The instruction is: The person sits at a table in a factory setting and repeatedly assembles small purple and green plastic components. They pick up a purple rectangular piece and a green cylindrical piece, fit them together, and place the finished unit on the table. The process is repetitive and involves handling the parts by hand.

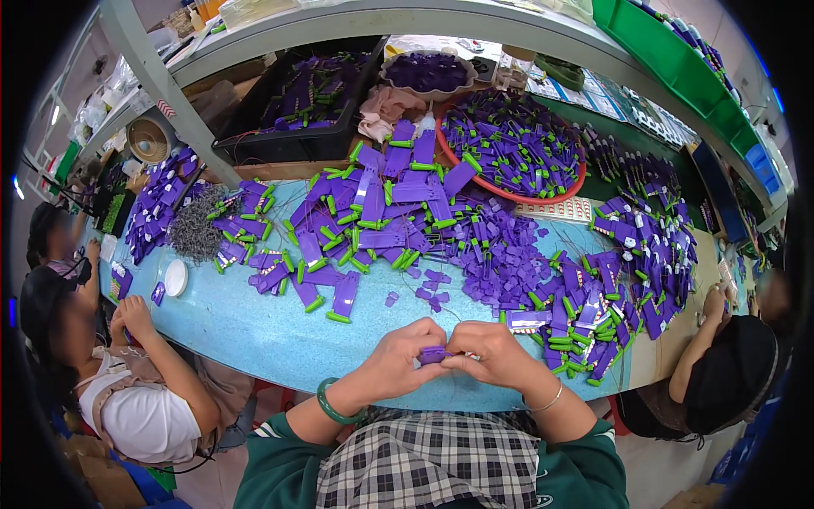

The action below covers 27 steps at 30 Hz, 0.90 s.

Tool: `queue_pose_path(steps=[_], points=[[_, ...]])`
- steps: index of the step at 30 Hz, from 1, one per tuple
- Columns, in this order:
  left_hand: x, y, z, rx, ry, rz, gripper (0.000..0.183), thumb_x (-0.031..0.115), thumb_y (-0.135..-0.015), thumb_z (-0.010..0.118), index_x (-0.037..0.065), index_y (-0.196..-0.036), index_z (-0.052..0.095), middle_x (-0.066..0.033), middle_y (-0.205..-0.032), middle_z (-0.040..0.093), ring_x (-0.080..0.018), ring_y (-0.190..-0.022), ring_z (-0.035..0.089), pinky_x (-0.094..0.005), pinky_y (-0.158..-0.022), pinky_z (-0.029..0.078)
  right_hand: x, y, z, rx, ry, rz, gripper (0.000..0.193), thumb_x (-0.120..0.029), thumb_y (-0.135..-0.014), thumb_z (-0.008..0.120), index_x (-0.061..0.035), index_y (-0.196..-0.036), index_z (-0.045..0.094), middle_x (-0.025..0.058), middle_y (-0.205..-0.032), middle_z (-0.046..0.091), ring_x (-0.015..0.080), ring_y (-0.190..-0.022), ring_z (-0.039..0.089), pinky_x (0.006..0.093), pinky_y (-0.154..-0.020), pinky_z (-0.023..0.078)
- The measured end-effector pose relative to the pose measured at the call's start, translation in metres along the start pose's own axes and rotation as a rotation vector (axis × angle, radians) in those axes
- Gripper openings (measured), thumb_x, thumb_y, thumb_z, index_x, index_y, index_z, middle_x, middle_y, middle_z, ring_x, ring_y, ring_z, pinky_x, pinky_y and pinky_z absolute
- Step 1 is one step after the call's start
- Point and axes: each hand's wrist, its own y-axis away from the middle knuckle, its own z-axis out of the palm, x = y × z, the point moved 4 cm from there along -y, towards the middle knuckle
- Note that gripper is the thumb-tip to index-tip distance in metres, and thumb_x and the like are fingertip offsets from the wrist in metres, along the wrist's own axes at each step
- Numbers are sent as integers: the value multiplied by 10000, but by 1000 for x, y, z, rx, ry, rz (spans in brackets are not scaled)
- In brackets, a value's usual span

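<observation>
Near the table's front edge, my left hand (396, 363) and my right hand (496, 355) meet with fingers pinched together. Both grip a small purple plastic piece (433, 355), partly covered by the fingers. A thin dark wire seems to run near it. Just beyond my hands lie a few loose purple bits (434, 297) and a heap of small purple parts (506, 270). Flat purple pieces with green ends (344, 297) are piled ahead and to the left. More purple and green pieces (564, 329), several with striped strips, lie close to my right hand.
A red-rimmed basket (543, 200) of purple and green parts stands at the back, beside a black bin (246, 151). Left are tangled grey metal bits (197, 226) and a white lid (175, 278). A shelf post (161, 85) rises there. Co-workers sit on both sides.
</observation>
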Motion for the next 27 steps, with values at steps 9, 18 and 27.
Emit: queue_pose_path(steps=[9,18,27], points=[[5,22,-77,617,511,-101,70,90,-922,539,29,-953,550,-62,-773,609,-155,-713,588,-298,-676,484,52,-38,-1,170,621,71,125,-130,-680,710,-70,-744,621,54,-756,585,245,-768,577,371,-603,487],[-29,22,-58,652,545,-33,165,149,-991,407,36,-1091,473,-80,-820,594,-173,-735,590,-329,-712,506,57,-28,1,193,344,179,143,-35,-716,704,-40,-845,644,82,-767,595,220,-703,595,329,-610,488],[-40,7,31,12,330,-332,108,109,-929,495,17,-986,503,-47,-775,601,-132,-646,578,-282,-615,480,15,0,4,302,-422,291,164,21,-780,664,6,-944,665,54,-781,604,108,-663,578,231,-570,461]])
